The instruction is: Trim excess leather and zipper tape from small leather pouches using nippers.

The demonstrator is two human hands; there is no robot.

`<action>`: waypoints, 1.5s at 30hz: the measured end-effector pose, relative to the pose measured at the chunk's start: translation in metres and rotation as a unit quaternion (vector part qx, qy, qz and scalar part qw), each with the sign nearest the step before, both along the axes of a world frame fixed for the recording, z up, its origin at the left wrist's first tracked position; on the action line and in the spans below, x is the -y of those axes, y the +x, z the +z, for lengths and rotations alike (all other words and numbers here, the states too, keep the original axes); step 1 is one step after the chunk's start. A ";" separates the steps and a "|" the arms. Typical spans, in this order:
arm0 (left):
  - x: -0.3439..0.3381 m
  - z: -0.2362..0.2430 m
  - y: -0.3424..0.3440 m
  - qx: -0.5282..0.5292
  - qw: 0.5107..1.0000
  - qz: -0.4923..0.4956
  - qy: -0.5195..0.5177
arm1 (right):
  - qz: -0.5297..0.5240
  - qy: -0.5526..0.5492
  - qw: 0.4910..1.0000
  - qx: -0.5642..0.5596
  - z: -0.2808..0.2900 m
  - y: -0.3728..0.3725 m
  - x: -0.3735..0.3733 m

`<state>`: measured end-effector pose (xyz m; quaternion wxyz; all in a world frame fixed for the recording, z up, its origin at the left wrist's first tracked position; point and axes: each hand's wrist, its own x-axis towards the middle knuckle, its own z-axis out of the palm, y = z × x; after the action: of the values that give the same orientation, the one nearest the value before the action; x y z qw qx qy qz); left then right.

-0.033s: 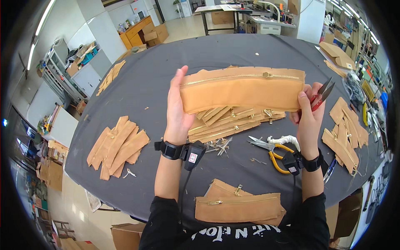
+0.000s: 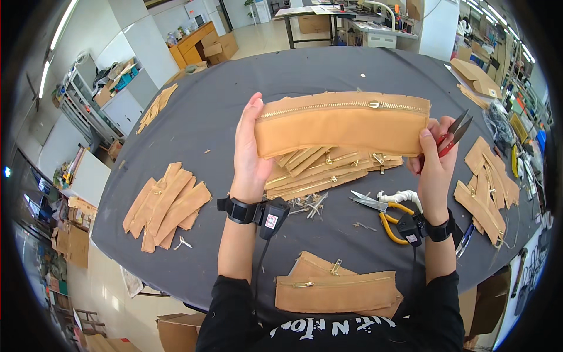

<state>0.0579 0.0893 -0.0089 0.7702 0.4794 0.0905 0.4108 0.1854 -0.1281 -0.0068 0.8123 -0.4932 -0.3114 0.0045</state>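
Observation:
A tan panel with a gold zipper (image 2: 343, 129) is held up level between my hands. My left hand (image 2: 249, 146) grips its left end, thumb and fingers around the edge. My right hand (image 2: 437, 152) pinches the right end and also keeps a pair of red-handled thread snips (image 2: 450, 138) in its fingers, dark blades pointing up and away. Behind and below the panel lies a pile of similar zippered panels (image 2: 319, 176), partly hidden by it. Nearest me, a few more zippered panels (image 2: 337, 296) lie overlapped on the dark table.
Yellow-handled scissors (image 2: 387, 214) lie by my right wrist, next to a white twisted cord (image 2: 400, 196). Tan strips are heaped at left (image 2: 167, 208) and right (image 2: 484, 193). Thread scraps (image 2: 311, 204) dot the dark table cover (image 2: 234, 79).
The zippered panel has tipped very slightly between my hands, its left end shifting a little to the right. Everything on the table stays in place.

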 end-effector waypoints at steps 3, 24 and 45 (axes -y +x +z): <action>0.002 0.007 -0.010 0.034 0.999 -0.019 -0.025 | -0.003 0.004 1.000 -0.005 0.008 -0.003 0.003; 0.046 0.013 -0.014 -0.042 0.985 0.044 0.163 | -0.077 -0.224 0.934 0.266 0.006 -0.014 0.011; 0.058 0.008 -0.025 -0.027 0.934 -0.355 -0.026 | -0.139 -0.208 0.863 0.438 0.009 -0.023 0.011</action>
<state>0.0327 0.0316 -0.0013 0.8755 0.4707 -0.0537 0.0951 0.1620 -0.1395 0.0018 0.4630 -0.6398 -0.5556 -0.2600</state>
